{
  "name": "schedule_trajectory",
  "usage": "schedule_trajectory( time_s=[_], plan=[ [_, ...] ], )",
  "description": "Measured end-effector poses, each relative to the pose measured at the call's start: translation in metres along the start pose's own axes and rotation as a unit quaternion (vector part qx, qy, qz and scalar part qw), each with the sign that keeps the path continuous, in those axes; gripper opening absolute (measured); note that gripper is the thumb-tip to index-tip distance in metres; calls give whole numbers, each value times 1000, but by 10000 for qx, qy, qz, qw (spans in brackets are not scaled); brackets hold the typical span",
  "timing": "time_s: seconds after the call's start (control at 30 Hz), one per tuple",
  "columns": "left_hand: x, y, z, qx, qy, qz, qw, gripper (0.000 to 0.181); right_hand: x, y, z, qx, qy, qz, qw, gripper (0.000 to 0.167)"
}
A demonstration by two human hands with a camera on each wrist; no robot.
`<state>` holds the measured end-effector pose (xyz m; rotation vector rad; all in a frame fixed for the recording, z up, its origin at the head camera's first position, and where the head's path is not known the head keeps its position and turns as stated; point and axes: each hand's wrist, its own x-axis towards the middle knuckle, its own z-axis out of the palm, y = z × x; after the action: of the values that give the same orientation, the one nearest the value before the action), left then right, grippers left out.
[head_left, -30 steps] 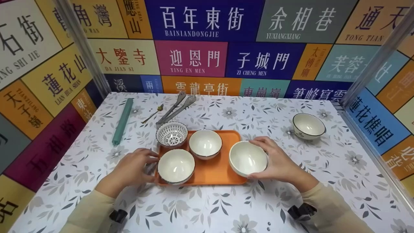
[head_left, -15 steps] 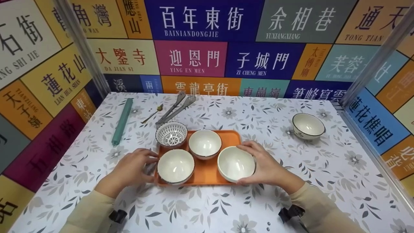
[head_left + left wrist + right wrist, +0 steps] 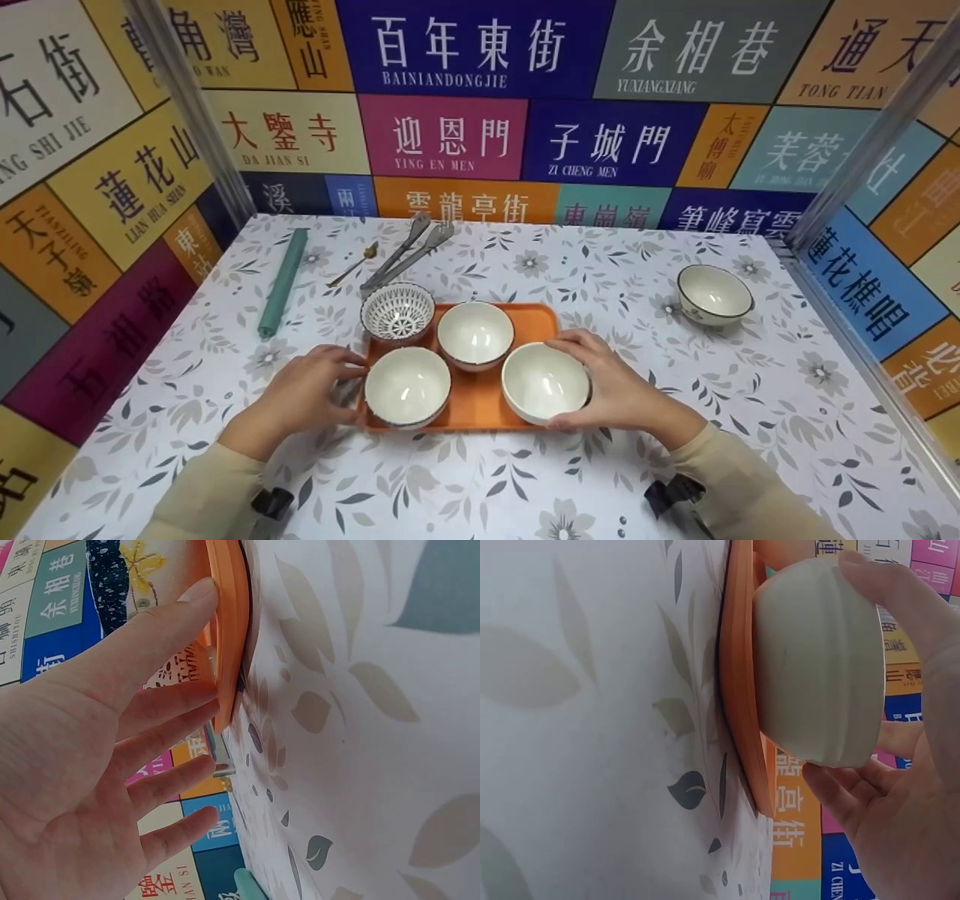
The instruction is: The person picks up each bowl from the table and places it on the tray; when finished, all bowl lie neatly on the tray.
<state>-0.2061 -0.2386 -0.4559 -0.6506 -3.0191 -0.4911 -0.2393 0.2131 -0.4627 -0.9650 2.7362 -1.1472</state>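
My right hand (image 3: 611, 390) grips a plain cream bowl (image 3: 544, 382) at the front right of the orange tray (image 3: 478, 405). In the right wrist view, thumb and fingers spread round the rim of this bowl (image 3: 817, 664), whose base is at the tray. At the tray's left end is my left hand (image 3: 304, 394), fingers fairly straight. Its thumb lies against the tray rim (image 3: 231, 622) in the left wrist view. Also on the tray are a front left cream bowl (image 3: 407, 386), a cream bowl behind (image 3: 475, 335) and a black-patterned bowl (image 3: 397, 311) at the back left corner.
Another cream bowl (image 3: 715, 294) with a dark rim stands apart at the back right. Behind the tray lie grey tongs (image 3: 405, 255) and a small gold spoon (image 3: 354, 266). A rolled green cloth or mat (image 3: 283, 285) is at left. Sign-printed walls (image 3: 450, 135) enclose the table.
My right hand has moved the cream bowl left and slightly towards me, over the tray; it barely shifts in the last half second. My left hand stays at the tray's left end.
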Motion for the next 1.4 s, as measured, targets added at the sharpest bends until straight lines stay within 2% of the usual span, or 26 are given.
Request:
schedule_trajectory(
  time_s=[0.23,0.43,0.7,0.9,1.0,1.17,1.4],
  plan=[
    [3,0,-1,-94,3,-48,9999,60,-5,2,-8,-85,-82,0,9999,111],
    [4,3,-1,-156,-88,-131,9998,62,-10,13,-21,-115,155,94,9998,96],
    [1,2,1,-89,-17,-74,9999,61,-17,36,-49,-352,698,284,9965,78],
    [-3,0,1,-11,84,-53,10000,59,-25,59,-81,-510,1288,626,9884,72],
    [-2,0,1,-48,58,-34,10000,60,-32,73,-99,-487,1514,857,9835,71],
    [-1,1,1,-123,-48,-209,9997,64,-40,93,-123,-554,1718,1196,9763,73],
    [-1,3,0,-209,-94,-291,9993,64,-48,115,-144,-890,1889,1832,9606,96]
  ],
)
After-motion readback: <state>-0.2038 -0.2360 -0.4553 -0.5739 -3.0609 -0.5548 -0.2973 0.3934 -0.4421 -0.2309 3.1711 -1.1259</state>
